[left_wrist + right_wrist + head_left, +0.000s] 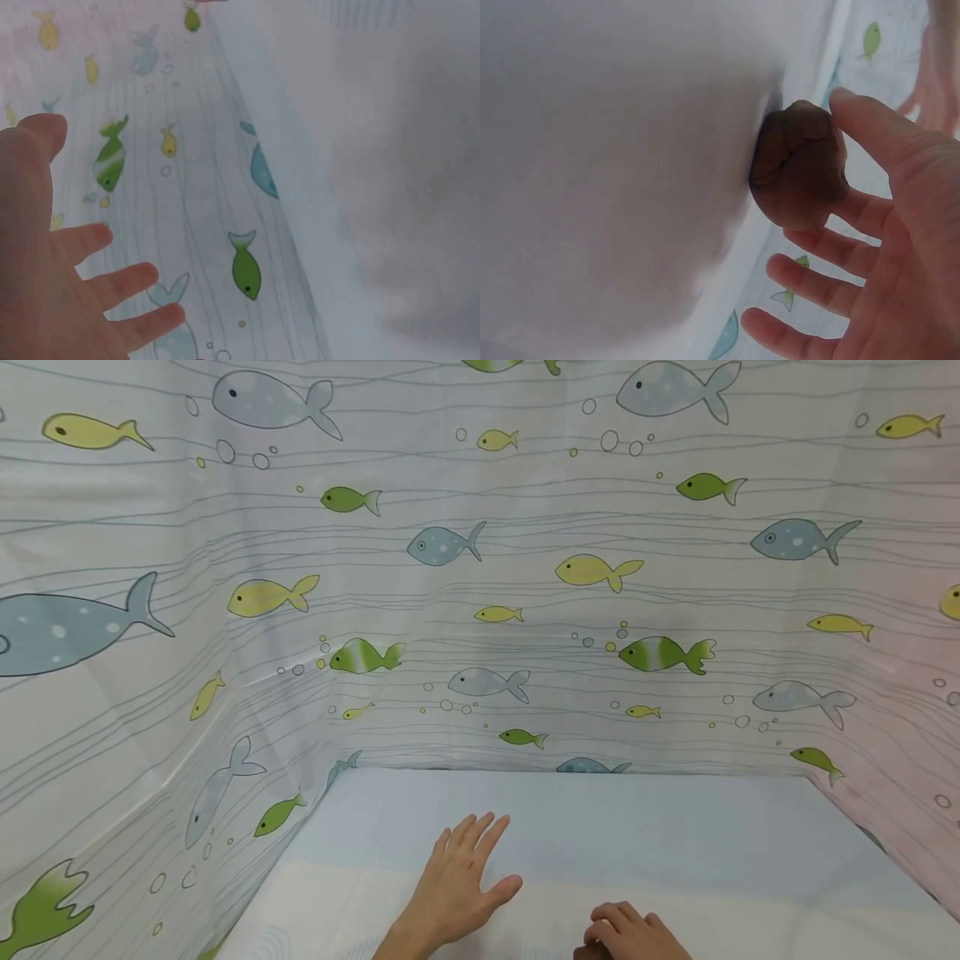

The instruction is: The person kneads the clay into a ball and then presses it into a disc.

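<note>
My right hand point(633, 935) is low at the front of the table, right of centre. In the right wrist view it holds a brown, rounded, creased lump point(799, 169) between thumb and index finger; its kind is unclear. The lump is close to the white table surface, and whether it touches is hard to tell. The other fingers of that hand extend past it. My left hand point(457, 889) is to the left, over the table, with fingers spread and nothing in them. In the left wrist view its thumb and several fingers stand apart.
The table point(637, 835) has a pale blue band at the back and a cream part in front. A fish-printed curtain point(480, 610) rises behind it and along both sides. Faint striped and curved patterns mark the front of the tabletop.
</note>
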The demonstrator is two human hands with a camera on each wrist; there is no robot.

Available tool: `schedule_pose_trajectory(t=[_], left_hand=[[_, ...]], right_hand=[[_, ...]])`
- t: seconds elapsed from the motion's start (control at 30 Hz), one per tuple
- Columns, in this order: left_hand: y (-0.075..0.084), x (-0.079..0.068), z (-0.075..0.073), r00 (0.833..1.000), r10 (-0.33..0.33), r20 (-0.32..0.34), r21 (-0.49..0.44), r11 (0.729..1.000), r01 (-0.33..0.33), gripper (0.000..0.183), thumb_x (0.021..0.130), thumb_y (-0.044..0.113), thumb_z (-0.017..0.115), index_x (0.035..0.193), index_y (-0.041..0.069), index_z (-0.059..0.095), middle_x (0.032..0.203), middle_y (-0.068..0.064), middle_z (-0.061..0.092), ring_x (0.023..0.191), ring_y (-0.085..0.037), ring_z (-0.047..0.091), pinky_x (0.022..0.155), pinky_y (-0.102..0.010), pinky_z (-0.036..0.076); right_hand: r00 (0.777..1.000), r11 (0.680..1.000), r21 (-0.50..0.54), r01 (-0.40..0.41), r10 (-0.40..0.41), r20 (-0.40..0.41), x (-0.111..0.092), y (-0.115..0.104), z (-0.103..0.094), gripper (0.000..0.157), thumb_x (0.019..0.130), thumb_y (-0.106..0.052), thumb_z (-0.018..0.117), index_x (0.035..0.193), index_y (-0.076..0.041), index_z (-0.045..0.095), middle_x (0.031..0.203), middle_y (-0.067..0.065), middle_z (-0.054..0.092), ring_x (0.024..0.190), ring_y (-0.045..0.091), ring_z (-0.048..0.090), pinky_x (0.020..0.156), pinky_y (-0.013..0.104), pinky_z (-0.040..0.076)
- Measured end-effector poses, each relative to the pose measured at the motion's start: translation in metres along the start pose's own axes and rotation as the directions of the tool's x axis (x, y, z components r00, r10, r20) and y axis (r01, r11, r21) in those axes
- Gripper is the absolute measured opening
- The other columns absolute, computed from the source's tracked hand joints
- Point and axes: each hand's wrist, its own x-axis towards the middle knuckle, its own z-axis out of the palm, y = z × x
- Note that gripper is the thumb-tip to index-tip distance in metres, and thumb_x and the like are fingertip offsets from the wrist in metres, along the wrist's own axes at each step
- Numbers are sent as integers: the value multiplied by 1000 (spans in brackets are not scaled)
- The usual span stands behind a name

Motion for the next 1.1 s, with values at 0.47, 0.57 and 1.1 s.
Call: schedule_pose_trajectory(t=[0.47, 0.57, 1.1], left_hand=[[0, 0, 0, 1000, -15, 17, -25, 1000, 15, 69, 96, 63, 45, 152, 23, 39, 151, -2, 46, 138, -32, 42, 106, -57, 37], [2, 0, 0, 1000, -19, 19, -52, 998, 20, 68, 96, 62, 47, 152, 23, 39, 151, -2, 46, 138, -31, 42, 107, -56, 37], [7, 3, -4, 996, -50, 73, -94, 994, 57, 70, 97, 64, 43, 154, 25, 36, 152, 0, 44, 138, -27, 42, 101, -56, 41]], right_hand=[[988, 999, 0, 54, -53, -147, 0, 0, 6, 21, 92, -55, 62, 84, -38, 54, 105, -12, 59, 94, 7, 56, 57, 26, 39], [993, 998, 32, 50, -46, -108, 1, 1, 3, 21, 91, -56, 62, 84, -38, 56, 106, -11, 60, 95, 8, 56, 58, 26, 40], [964, 995, 27, 98, -88, -249, 6, 3, 3, 19, 89, -45, 70, 83, -32, 57, 105, -5, 63, 90, 9, 58, 56, 24, 40]])
